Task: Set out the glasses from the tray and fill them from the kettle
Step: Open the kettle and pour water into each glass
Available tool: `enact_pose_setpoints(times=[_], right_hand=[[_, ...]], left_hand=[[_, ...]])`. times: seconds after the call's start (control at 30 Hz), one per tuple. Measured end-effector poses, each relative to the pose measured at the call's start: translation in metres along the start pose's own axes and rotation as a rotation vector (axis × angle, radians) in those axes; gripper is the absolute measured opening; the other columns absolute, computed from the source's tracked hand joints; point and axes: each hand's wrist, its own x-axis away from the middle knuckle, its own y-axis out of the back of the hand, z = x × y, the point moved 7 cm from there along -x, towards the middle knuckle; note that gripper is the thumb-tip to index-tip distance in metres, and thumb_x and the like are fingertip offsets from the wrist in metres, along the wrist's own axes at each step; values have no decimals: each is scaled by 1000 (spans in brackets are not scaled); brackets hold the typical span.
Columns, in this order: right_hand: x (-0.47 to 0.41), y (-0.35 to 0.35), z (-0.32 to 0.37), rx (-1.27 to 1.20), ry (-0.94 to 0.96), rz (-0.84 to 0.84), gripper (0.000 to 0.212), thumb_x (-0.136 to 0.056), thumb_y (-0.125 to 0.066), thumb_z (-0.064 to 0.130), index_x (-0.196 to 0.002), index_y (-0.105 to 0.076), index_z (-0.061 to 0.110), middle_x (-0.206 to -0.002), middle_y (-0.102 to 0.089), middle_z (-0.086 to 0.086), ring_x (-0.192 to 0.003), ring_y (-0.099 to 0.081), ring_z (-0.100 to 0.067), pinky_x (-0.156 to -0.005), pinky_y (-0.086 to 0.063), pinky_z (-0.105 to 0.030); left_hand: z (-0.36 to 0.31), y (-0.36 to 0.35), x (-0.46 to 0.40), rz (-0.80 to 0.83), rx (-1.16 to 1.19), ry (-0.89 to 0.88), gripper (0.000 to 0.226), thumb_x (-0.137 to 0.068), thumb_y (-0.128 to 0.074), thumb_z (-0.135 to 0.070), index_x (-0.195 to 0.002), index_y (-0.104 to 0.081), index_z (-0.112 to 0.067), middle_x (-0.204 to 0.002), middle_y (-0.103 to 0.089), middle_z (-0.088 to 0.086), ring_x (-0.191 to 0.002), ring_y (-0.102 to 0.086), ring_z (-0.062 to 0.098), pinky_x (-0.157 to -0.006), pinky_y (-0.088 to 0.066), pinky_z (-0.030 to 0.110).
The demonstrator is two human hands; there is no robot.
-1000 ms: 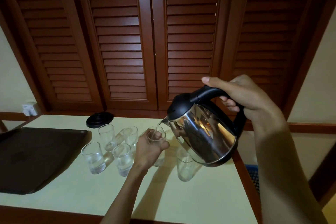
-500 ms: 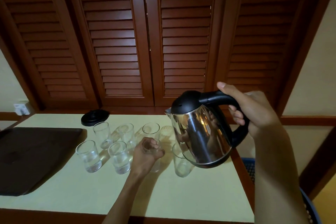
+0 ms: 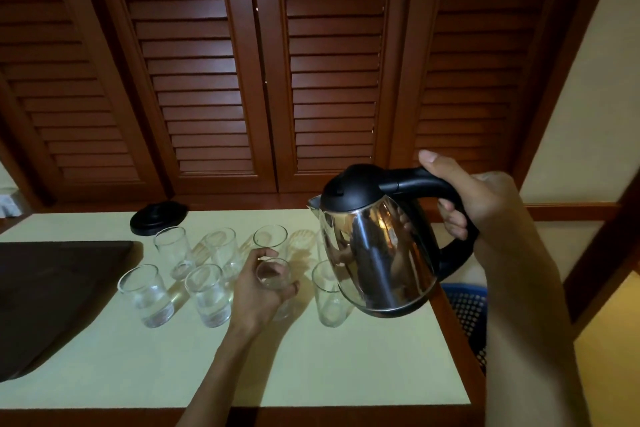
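Steel kettle [image 3: 377, 253] held aloft by its black handle in right hand [image 3: 485, 204], above and right of glass [image 3: 273, 279] gripped in left hand [image 3: 258, 291]; five more glasses around it on table [image 3: 311, 364], tray [image 3: 52, 291] far left.

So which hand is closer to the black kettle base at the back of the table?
Left. The left hand grips a glass in front of the kettle base; the right hand holds the kettle farther right.
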Motion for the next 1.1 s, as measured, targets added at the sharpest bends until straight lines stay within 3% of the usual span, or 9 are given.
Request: enact_pose_setpoints(times=[0.07,0.17,0.27,0.37,0.53,0.73,0.87,1.0,1.1], right_hand=[[2,2,0,-8,7,0,58,-88,-69,49,-46,-49,14,-37,-41,2,-30,-37,-13,-37,-36,-20],[4,6,2,28,6,5,58,-90,-66,50,-48,-48,14,-37,-40,3,-31,-35,-14,-38,-36,-21],[6,13,5,57,4,-14,57,-92,-65,48,-49,-47,15,-38,-40,3,-31,-34,-14,-38,-34,-22],[7,21,2,100,-50,-47,58,-93,-63,47,-51,-46,12,-38,-39,3,-32,-34,-13,-41,-34,-23],[9,29,1,160,-42,-102,58,-92,-67,46,-51,-46,11,-35,-40,4,-31,-33,-13,-37,-33,-22],[-2,27,0,234,-93,-34,57,-90,-68,50,-51,-49,13,-40,-42,3,-34,-34,-13,-37,-32,-19],[-9,30,3,280,-103,-25,58,-89,-69,52,-50,-49,12,-37,-41,4,-35,-35,-14,-39,-33,-19],[-15,33,17,379,20,-48,57,-89,-72,47,-52,-52,9,-33,-43,5,-29,-37,-10,-43,-35,-20],[-20,33,28,463,106,-34,56,-90,-73,43,-50,-52,8,-32,-45,6,-26,-39,-6,-42,-36,-11]], left_hand=[[-4,0,3,5,-30,0,59,-59,-94,-3,-104,-57,-16,-82,-71,0,-87,-70,18,-85,-56,38],[-22,7,12,-21,-117,-43,70,-60,-93,-11,-116,-53,-23,-109,-67,-4,-103,-64,16,-82,-49,26],[-53,14,27,-65,-138,-178,78,-61,-91,-12,-127,-50,-24,-126,-58,-8,-118,-54,8,-94,-40,19],[-72,-7,46,46,-121,-209,86,-62,-91,-15,-134,-45,-28,-132,-50,-15,-122,-45,1,-95,-32,9],[-60,-55,55,184,-153,-144,102,-65,-91,-23,-148,-30,-24,-143,-42,-8,-131,-42,9,-108,-39,22],[-37,-76,39,158,-22,104,84,-66,-94,-23,-133,-43,-22,-115,-65,-7,-104,-62,14,-82,-48,24],[-28,-85,29,133,33,160,53,-56,-91,-20,-99,-61,-12,-96,-72,0,-95,-70,22,-85,-57,30],[-34,-86,24,144,151,183,44,-62,-85,9,-99,-61,3,-82,-66,4,-75,-63,13,-69,-49,6],[-40,-87,18,158,178,152,55,-47,-86,-13,-97,-64,-5,-86,-71,10,-79,-67,18,-73,-52,14]])
